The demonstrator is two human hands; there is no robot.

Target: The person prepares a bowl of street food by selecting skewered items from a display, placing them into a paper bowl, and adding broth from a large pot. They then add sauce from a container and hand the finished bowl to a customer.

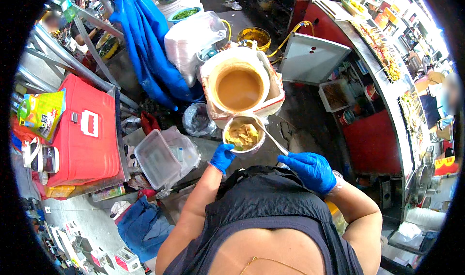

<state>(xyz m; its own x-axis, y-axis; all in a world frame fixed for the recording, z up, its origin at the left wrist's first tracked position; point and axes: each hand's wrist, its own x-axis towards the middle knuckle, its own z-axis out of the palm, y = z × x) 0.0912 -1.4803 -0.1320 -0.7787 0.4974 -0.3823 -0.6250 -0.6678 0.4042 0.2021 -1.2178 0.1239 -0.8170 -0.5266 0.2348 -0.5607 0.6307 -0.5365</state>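
Observation:
In a blue glove, my left hand (222, 158) grips the left side of a white bowl (244, 151). Pieces of yellowish and green food (244, 135) fill the bowl. My right hand (312, 171), also gloved in blue, holds the handle of a metal ladle (271, 138), whose far end reaches the bowl's upper right rim. Just beyond the bowl stands a large round pot (267, 82) of brown broth (239, 90). The pot sits inside a white foam box (271, 108) with a worn, taped edge.
To the left are a red cooler box (87, 129), a clear plastic tub (160, 162) and a bag-lined bin (198, 120). A blue tarp (145, 46) hangs beyond. On the right runs a counter with a metal edge (381, 75); an open white door panel (314, 58) juts out below.

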